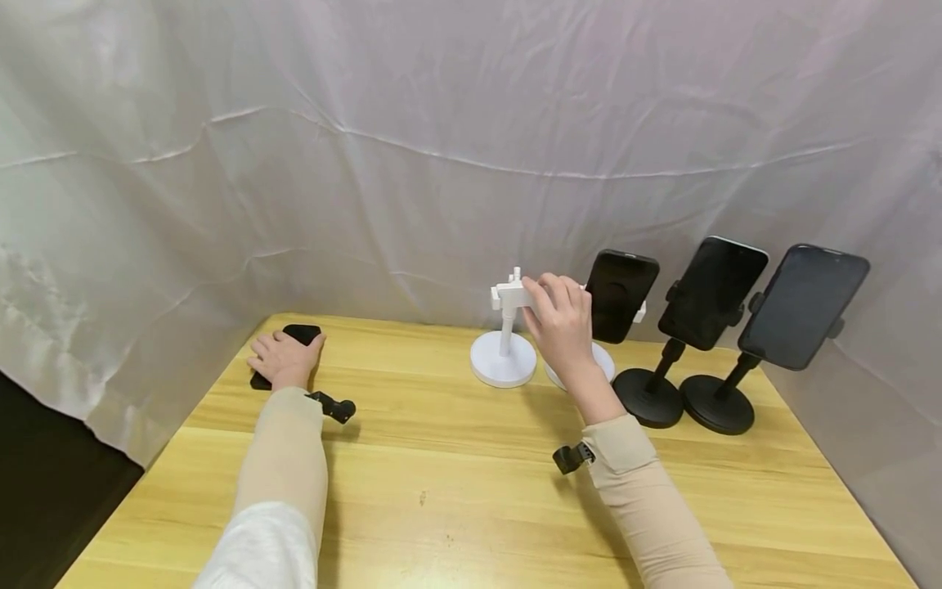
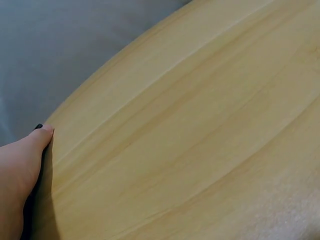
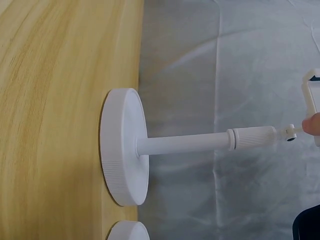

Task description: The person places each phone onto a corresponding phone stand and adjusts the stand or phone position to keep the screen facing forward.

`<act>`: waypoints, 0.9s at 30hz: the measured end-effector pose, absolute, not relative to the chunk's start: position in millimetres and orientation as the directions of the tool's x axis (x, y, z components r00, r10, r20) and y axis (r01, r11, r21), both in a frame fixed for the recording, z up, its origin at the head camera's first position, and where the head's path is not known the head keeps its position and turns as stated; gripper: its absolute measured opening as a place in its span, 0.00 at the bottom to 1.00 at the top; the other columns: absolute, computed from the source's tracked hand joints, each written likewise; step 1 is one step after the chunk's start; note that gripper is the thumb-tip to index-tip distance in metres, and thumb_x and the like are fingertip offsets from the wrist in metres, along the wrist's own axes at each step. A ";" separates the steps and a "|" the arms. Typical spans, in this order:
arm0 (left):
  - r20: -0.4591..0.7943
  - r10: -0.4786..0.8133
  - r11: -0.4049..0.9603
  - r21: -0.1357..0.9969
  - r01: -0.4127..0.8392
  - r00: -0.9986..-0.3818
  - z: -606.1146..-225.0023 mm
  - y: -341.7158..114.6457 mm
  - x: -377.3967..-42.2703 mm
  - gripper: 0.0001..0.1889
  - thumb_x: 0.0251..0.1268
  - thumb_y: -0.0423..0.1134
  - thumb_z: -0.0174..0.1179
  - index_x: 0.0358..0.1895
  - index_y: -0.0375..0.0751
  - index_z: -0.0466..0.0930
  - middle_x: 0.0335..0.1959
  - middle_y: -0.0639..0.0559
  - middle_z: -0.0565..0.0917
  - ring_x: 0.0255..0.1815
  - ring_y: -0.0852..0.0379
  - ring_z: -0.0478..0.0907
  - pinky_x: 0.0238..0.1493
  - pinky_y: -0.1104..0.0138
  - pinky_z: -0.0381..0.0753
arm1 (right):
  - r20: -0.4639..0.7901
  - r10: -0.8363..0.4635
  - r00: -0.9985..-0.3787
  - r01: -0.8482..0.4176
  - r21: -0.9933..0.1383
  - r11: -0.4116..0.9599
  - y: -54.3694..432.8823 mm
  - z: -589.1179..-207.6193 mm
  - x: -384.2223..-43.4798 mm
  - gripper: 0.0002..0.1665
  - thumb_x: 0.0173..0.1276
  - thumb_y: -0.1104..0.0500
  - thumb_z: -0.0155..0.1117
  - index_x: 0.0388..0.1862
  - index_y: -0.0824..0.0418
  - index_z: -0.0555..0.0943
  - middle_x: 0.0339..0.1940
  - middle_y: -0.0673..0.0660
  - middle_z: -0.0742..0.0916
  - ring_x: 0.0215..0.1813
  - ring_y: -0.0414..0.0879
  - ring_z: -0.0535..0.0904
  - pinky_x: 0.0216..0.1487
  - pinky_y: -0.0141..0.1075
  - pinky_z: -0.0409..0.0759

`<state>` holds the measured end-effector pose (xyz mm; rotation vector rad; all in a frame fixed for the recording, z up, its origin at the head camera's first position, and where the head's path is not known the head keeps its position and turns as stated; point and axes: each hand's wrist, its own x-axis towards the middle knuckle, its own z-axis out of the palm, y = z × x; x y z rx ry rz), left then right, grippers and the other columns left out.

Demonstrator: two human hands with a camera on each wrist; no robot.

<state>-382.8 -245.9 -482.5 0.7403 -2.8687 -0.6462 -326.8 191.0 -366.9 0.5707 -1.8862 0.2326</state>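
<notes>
At the table's far left, a black phone (image 1: pixel 303 333) lies flat. My left hand (image 1: pixel 283 358) rests over it with fingers spread, and much of the phone is hidden below the palm. In the left wrist view, the thumb (image 2: pixel 36 145) lies along the phone's dark edge. My right hand (image 1: pixel 562 323) pinches the clamp head of a white phone stand (image 1: pixel 504 360) at its right side. That clamp holds no phone. In the right wrist view, the stand's white post (image 3: pixel 185 144) and round base show, with a fingertip (image 3: pixel 312 125) on the clamp.
Just right of this stand is another white one holding a black phone (image 1: pixel 624 294), partly behind my right hand. Two black stands farther right hold phones, one dark (image 1: pixel 714 293) and one greyish (image 1: pixel 805 307). A pale curtain (image 1: pixel 412 164) hangs behind the wooden table (image 1: pixel 441 474).
</notes>
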 end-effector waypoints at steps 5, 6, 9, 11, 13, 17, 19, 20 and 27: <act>-0.006 -0.497 0.772 0.455 -0.445 -0.868 -484.1 -251.4 -381.4 0.55 0.62 0.71 0.49 0.69 0.18 0.53 0.67 0.19 0.53 0.68 0.26 0.48 0.63 0.33 0.48 | 0.916 -0.268 -0.300 -0.493 0.092 0.865 188.5 -369.8 -327.9 0.20 0.57 0.65 0.70 0.50 0.60 0.82 0.46 0.61 0.82 0.51 0.58 0.74 0.46 0.49 0.70; -0.008 -0.504 0.766 0.458 -0.451 -0.864 -484.6 -252.6 -381.5 0.54 0.61 0.71 0.50 0.69 0.19 0.54 0.67 0.19 0.54 0.68 0.26 0.48 0.62 0.34 0.49 | 0.915 -0.266 -0.302 -0.493 0.089 0.866 188.0 -370.7 -328.2 0.20 0.57 0.66 0.69 0.50 0.60 0.82 0.46 0.61 0.82 0.51 0.58 0.74 0.45 0.49 0.70; -0.017 -0.519 0.754 0.462 -0.467 -0.855 -485.1 -255.7 -380.7 0.54 0.59 0.70 0.53 0.68 0.20 0.56 0.68 0.18 0.53 0.68 0.26 0.48 0.61 0.33 0.51 | 0.917 -0.258 -0.305 -0.493 0.079 0.866 185.7 -373.5 -329.1 0.20 0.57 0.66 0.69 0.50 0.60 0.82 0.46 0.61 0.82 0.52 0.58 0.74 0.45 0.49 0.70; -0.017 -0.526 0.750 0.464 -0.473 -0.850 -484.8 -257.6 -380.3 0.54 0.58 0.71 0.54 0.69 0.21 0.57 0.69 0.18 0.52 0.69 0.26 0.48 0.61 0.33 0.51 | 0.919 -0.245 -0.309 -0.492 0.066 0.868 184.1 -375.4 -329.4 0.20 0.57 0.66 0.68 0.50 0.60 0.82 0.46 0.61 0.82 0.52 0.58 0.74 0.45 0.49 0.70; -0.003 -0.531 0.745 0.475 -0.468 -0.848 -484.0 -258.4 -379.4 0.54 0.57 0.71 0.55 0.69 0.22 0.57 0.69 0.18 0.53 0.69 0.26 0.49 0.62 0.33 0.51 | 0.921 -0.229 -0.314 -0.494 0.047 0.868 182.3 -376.7 -328.8 0.20 0.57 0.66 0.68 0.50 0.60 0.82 0.47 0.61 0.82 0.52 0.58 0.74 0.46 0.50 0.70; 0.036 -0.545 0.735 0.502 -0.456 -0.838 -482.6 -258.9 -378.5 0.54 0.55 0.70 0.58 0.70 0.27 0.58 0.68 0.20 0.56 0.69 0.26 0.51 0.63 0.34 0.51 | 0.923 -0.196 -0.331 -0.495 0.006 0.869 179.0 -377.7 -327.3 0.20 0.58 0.67 0.68 0.51 0.60 0.82 0.48 0.61 0.81 0.53 0.58 0.73 0.47 0.50 0.69; 0.060 -0.550 0.732 0.515 -0.446 -0.833 -481.8 -257.8 -379.0 0.52 0.54 0.70 0.59 0.70 0.29 0.59 0.66 0.21 0.58 0.68 0.27 0.52 0.62 0.35 0.53 | 0.923 -0.182 -0.338 -0.492 -0.009 0.870 178.3 -377.3 -326.8 0.20 0.58 0.67 0.67 0.51 0.59 0.82 0.48 0.61 0.81 0.53 0.58 0.72 0.48 0.50 0.69; 0.071 -0.551 0.730 0.525 -0.438 -0.832 -481.5 -256.9 -379.6 0.52 0.53 0.69 0.60 0.69 0.30 0.59 0.65 0.22 0.59 0.67 0.27 0.53 0.62 0.35 0.53 | 0.924 -0.176 -0.340 -0.491 -0.015 0.871 178.2 -376.9 -326.7 0.20 0.58 0.67 0.67 0.51 0.59 0.82 0.48 0.61 0.81 0.53 0.58 0.72 0.48 0.50 0.69; 0.155 -0.546 0.730 0.569 -0.377 -0.823 -479.3 -250.0 -379.6 0.48 0.52 0.68 0.62 0.70 0.39 0.61 0.63 0.26 0.61 0.65 0.29 0.55 0.59 0.36 0.54 | 0.927 -0.141 -0.348 -0.486 -0.050 0.872 177.2 -375.9 -326.3 0.19 0.58 0.68 0.66 0.50 0.60 0.82 0.48 0.61 0.81 0.53 0.58 0.72 0.49 0.51 0.69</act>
